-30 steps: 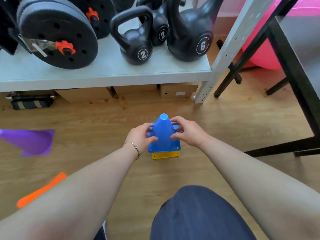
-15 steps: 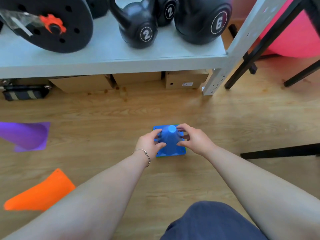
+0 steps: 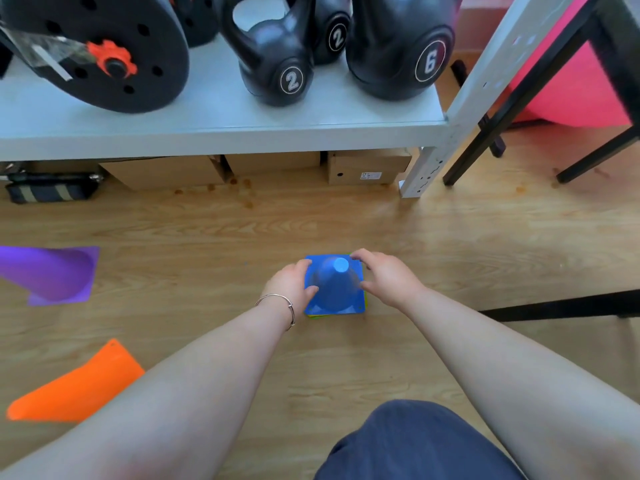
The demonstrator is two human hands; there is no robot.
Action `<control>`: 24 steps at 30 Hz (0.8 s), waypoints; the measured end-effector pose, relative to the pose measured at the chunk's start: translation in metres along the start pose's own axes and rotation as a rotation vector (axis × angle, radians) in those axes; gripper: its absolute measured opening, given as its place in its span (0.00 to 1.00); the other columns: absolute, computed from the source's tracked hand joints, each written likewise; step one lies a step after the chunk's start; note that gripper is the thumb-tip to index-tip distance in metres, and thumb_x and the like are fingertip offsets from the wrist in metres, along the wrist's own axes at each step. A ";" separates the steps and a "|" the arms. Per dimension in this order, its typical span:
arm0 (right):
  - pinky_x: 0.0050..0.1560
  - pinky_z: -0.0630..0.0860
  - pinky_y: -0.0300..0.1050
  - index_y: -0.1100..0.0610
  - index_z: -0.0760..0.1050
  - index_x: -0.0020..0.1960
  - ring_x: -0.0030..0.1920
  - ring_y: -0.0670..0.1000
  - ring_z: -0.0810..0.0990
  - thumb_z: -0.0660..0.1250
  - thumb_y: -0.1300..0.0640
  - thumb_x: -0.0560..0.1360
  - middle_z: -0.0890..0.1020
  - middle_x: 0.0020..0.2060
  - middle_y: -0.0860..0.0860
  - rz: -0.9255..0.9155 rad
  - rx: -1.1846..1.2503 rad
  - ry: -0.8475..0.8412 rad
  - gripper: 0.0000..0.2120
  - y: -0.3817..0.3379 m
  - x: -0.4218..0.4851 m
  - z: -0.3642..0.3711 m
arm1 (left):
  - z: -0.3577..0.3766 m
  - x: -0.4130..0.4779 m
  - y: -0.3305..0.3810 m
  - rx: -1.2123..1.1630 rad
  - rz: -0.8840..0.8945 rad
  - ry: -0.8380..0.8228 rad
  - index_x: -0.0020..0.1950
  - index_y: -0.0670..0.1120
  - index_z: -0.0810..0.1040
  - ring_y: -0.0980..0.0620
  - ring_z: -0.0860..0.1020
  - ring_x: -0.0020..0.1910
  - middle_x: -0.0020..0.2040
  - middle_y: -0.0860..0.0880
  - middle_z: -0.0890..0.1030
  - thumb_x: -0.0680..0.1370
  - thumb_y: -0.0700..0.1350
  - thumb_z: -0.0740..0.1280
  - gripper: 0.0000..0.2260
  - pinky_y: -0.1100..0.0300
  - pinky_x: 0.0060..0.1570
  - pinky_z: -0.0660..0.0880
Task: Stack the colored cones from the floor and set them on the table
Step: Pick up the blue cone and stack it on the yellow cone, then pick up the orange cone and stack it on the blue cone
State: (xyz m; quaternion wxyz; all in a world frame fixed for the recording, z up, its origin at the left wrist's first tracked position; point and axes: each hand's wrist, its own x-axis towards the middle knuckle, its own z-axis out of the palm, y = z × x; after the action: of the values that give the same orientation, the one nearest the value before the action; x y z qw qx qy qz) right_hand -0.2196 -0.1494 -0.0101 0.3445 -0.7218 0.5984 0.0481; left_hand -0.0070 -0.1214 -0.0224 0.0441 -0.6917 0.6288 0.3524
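We see the blue cone [image 3: 334, 289] standing upright on the wood floor [image 3: 450, 244], in the middle of the scene, just near of the grey shelf [image 3: 221, 112]. Thin yellow and green edges show under its near side, so it sits on other cones. Our left hand [image 3: 289, 284] curls against the cone's left side, thumb on the near face. Our right hand [image 3: 388, 277] touches the right side with its fingers spread and half open; we cannot tell how firmly either one grips. A bracelet [image 3: 280, 304] circles the left wrist. To the left, well apart, a purple cone [image 3: 55, 275] lies on its side, and nearer us an orange cone [image 3: 76, 389] lies flat. Kettlebells [image 3: 277, 60] and a weight plate [image 3: 104, 53] stand on the shelf.
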 end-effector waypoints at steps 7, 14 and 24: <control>0.61 0.73 0.51 0.47 0.68 0.70 0.66 0.53 0.73 0.62 0.40 0.77 0.76 0.65 0.49 -0.059 0.002 0.212 0.24 -0.051 0.014 -0.046 | -0.051 -0.031 -0.027 0.299 -0.084 0.310 0.75 0.50 0.57 0.48 0.56 0.78 0.78 0.48 0.58 0.79 0.55 0.61 0.28 0.48 0.74 0.57; 0.75 0.59 0.58 0.51 0.65 0.74 0.76 0.58 0.63 0.65 0.41 0.75 0.69 0.73 0.55 -0.404 -0.467 0.384 0.31 -0.164 0.029 -0.047 | -0.137 -0.100 -0.066 0.438 -0.243 0.543 0.78 0.51 0.51 0.48 0.49 0.79 0.80 0.47 0.51 0.78 0.60 0.58 0.32 0.43 0.75 0.50; 0.72 0.63 0.56 0.49 0.62 0.75 0.74 0.59 0.66 0.65 0.47 0.76 0.69 0.73 0.53 -0.540 -0.443 0.345 0.29 -0.286 0.008 0.016 | -0.176 -0.169 -0.178 0.452 -0.500 0.565 0.78 0.50 0.50 0.47 0.50 0.79 0.80 0.47 0.52 0.78 0.53 0.61 0.32 0.44 0.76 0.51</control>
State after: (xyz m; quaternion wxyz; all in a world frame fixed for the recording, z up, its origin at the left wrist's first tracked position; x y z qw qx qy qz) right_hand 0.0446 -0.1337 0.1004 0.0750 -0.9078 0.4109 -0.0384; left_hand 0.2357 -0.0319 0.1326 0.1046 -0.8649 0.4906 -0.0185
